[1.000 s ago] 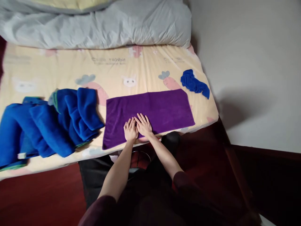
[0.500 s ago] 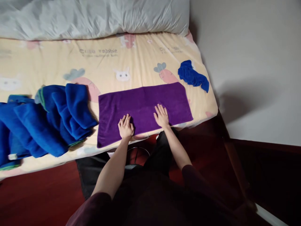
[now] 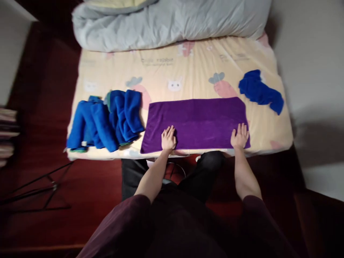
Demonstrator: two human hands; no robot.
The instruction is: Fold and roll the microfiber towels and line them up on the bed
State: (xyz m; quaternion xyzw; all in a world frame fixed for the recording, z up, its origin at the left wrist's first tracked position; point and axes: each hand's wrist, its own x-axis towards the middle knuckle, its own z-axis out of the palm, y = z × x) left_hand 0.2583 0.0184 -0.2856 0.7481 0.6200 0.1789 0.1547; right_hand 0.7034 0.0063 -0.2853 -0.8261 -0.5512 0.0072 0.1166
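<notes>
A purple towel (image 3: 199,120) lies spread out in a long rectangle along the near edge of the bed. My left hand (image 3: 168,138) rests on its near side, left of the middle, with fingers stretched out. Near the towel's right end, my right hand (image 3: 240,136) lies flat, fingers apart. Neither hand grips anything. Several crumpled blue cloths (image 3: 104,120) with green edging sit in a heap to the left of the towel. Another rumpled blue cloth (image 3: 260,91) lies beyond its right end.
The bed has a cream sheet (image 3: 107,73) printed with carrots and rabbits. A grey quilt (image 3: 172,25) is bunched along the far side. A wall (image 3: 319,89) stands to the right. Black stand legs (image 3: 52,188) are on the dark red floor at left.
My right hand has slid right along the towel to its right end. My left hand stays at about the same place on it. The view has swung left.
</notes>
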